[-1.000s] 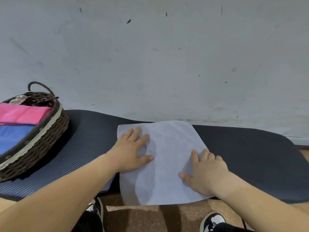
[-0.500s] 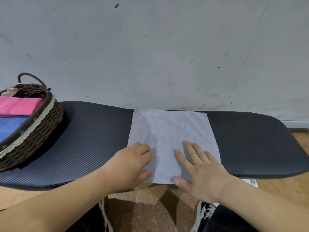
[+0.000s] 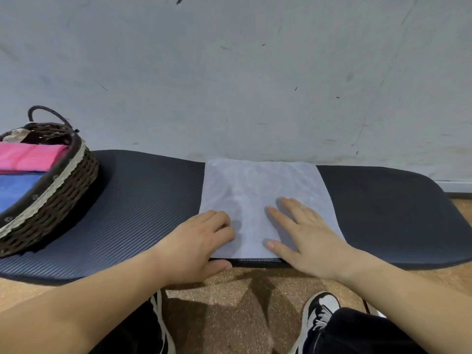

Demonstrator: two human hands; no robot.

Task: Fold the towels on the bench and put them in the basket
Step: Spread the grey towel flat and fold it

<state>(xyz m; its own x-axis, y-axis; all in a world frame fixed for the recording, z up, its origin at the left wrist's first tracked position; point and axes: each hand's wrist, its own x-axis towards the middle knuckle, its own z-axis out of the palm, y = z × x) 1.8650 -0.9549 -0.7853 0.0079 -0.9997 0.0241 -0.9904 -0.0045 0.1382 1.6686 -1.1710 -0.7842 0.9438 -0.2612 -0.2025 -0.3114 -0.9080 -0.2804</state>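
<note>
The pale grey towel [image 3: 258, 200], which hung skewed over the bench [image 3: 143, 200] front a second ago, now lies square with its near edge at the bench edge. The left hand [image 3: 196, 246] has slid from the towel's middle to its near left corner, fingers curled, while the right hand [image 3: 306, 241] now lies flat with fingers spread.

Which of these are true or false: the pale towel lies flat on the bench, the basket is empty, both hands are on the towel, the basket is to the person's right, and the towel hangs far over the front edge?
1. The pale towel lies flat on the bench. True.
2. The basket is empty. False: a pink towel and a blue towel lie in it.
3. Both hands are on the towel. True: the left hand and the right hand rest at its near edge.
4. The basket is to the person's right. False: it stands at the left end.
5. The towel hangs far over the front edge. False: it ends about at the edge.
</note>
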